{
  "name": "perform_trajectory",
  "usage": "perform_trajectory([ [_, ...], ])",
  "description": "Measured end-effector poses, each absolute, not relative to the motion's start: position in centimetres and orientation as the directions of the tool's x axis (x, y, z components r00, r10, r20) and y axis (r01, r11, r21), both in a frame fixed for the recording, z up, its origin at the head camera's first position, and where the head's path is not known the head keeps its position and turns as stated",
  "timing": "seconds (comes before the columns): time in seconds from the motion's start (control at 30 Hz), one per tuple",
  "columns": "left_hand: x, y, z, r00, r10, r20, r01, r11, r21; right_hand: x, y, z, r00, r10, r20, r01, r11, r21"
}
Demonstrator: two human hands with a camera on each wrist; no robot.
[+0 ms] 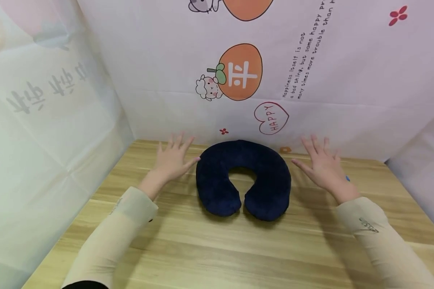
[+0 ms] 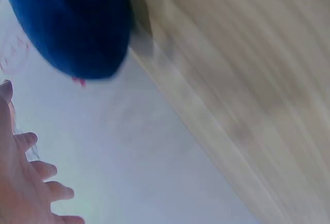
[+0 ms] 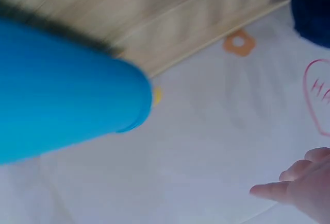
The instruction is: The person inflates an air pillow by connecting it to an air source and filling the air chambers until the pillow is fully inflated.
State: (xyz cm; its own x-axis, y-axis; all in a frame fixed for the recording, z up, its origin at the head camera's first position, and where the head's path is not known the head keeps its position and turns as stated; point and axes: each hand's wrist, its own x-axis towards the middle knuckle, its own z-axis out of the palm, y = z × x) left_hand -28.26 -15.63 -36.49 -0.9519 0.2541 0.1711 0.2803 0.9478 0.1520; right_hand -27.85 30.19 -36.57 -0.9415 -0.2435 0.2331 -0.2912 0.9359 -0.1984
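A dark navy U-shaped neck pillow [image 1: 217, 176] lies on the wooden table with its opening toward me. To its left, my left hand [image 1: 171, 160] is raised with fingers spread, the thumb at or very near the pillow's edge. On the other side, my right hand [image 1: 323, 168] is spread too, its thumb a little apart from the pillow. Neither hand holds anything. The left wrist view shows the pillow's rounded blue side [image 2: 77, 23] above the left hand [image 2: 26, 183]. A bright blue cylindrical object [image 3: 72, 90] looms in the right wrist view; the right arm mostly hides it in the head view.
The wood-grain table [image 1: 209, 253] meets a printed white cloth backdrop [image 1: 159, 72] just behind the pillow. More white cloth [image 1: 32, 152] hangs along the left side, and another sheet [image 1: 423, 148] along the right.
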Motion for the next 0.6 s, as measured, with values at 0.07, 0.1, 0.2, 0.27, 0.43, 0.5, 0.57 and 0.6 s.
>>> perform_trajectory([
  [0.07,-28.7,-16.9,-36.2,-0.961,0.214,0.174,0.237,0.963,0.125,-28.1,30.9,-36.6,-0.952,-0.209,0.224,-0.251,0.95,-0.183],
  [0.1,-28.9,-17.5,-36.1,-0.966,0.195,0.169,0.216,0.969,0.118,-28.2,31.3,-36.6,-0.956,-0.196,0.217,-0.236,0.955,-0.179],
  [0.2,-29.3,-19.2,-36.3,-0.977,0.138,0.163,0.158,0.98,0.12,-28.4,32.4,-36.8,-0.965,-0.172,0.196,-0.206,0.964,-0.169],
  [0.27,-29.4,-20.1,-36.6,-0.983,0.107,0.152,0.128,0.982,0.139,-28.5,32.9,-37.0,-0.969,-0.169,0.18,-0.198,0.967,-0.161],
  [0.43,-29.4,-21.8,-37.9,-0.995,0.079,0.069,0.09,0.982,0.168,-28.4,33.7,-37.4,-0.977,-0.179,0.112,-0.195,0.969,-0.154],
  [0.5,-29.3,-22.2,-38.4,-0.996,0.077,0.046,0.083,0.982,0.168,-28.3,33.7,-37.7,-0.98,-0.181,0.084,-0.192,0.969,-0.157],
  [0.57,-29.3,-22.4,-38.7,-0.997,0.073,0.035,0.078,0.983,0.164,-28.2,33.8,-38.0,-0.981,-0.181,0.069,-0.19,0.968,-0.162],
  [0.6,-29.2,-22.4,-38.8,-0.997,0.072,0.035,0.077,0.983,0.166,-28.2,33.8,-38.0,-0.981,-0.182,0.066,-0.191,0.968,-0.162],
])
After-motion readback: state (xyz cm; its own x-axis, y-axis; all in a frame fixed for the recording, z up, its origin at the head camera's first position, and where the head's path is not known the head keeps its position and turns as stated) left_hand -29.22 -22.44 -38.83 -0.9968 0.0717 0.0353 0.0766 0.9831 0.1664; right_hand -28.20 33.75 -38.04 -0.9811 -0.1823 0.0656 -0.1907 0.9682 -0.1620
